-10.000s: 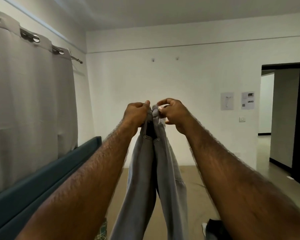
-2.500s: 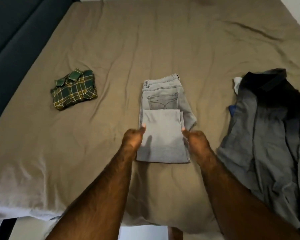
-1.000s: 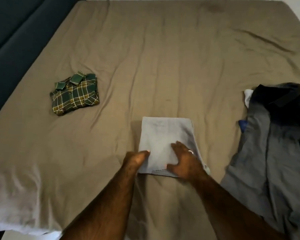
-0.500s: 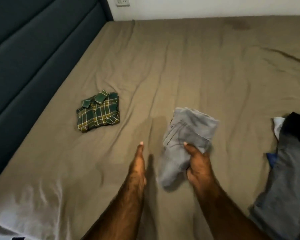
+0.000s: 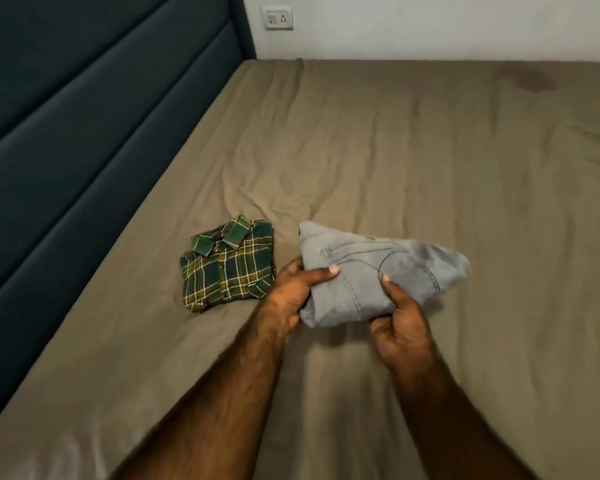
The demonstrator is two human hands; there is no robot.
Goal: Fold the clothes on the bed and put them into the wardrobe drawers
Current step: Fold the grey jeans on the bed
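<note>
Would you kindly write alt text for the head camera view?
Both hands, left hand and right hand, grip folded grey jeans above a brown bed sheet. A folded green plaid shirt lies to their left, near the dark headboard.

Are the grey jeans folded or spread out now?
Folded: the grey jeans form a compact bundle, gripped by the left hand and right hand.

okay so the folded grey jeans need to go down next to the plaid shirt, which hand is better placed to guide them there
Left, probably. The left hand grips the grey jeans on the edge facing the plaid shirt, close beside it. The right hand holds the far side.
</note>
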